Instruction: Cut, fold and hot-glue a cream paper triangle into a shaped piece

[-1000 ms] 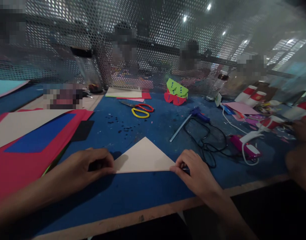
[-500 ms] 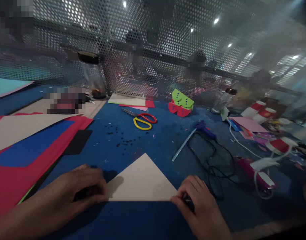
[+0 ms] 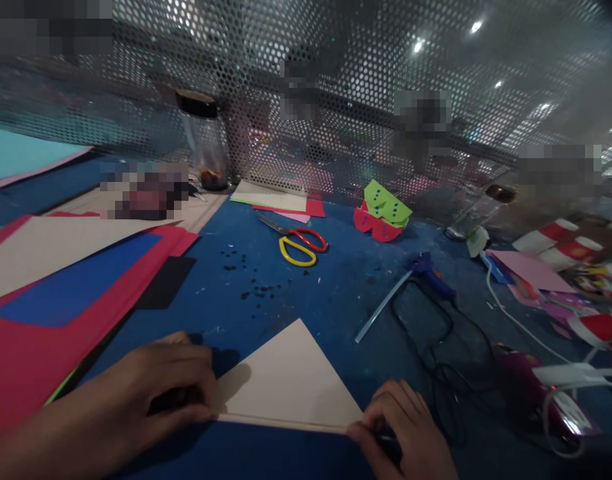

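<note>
A cream paper folded into a triangle (image 3: pixel 286 383) lies on the blue table (image 3: pixel 336 293), apex pointing away from me. My left hand (image 3: pixel 151 393) presses its left corner with curled fingers. My right hand (image 3: pixel 403 430) pinches the right corner at the folded bottom edge. Both hands rest on the table.
Red, blue and cream sheets (image 3: pixel 61 280) are stacked at left. Scissors (image 3: pixel 299 243) with red and yellow handles lie beyond the paper. A blue glue gun (image 3: pixel 429 277) with black cable, a green and red paper craft (image 3: pixel 383 213), a jar (image 3: pixel 203 140) and a perforated metal screen (image 3: pixel 336 87) stand behind.
The view has tilted up and shifted left, so hands and paper sit lower in frame. Both hands keep hold of the triangle's corners.
</note>
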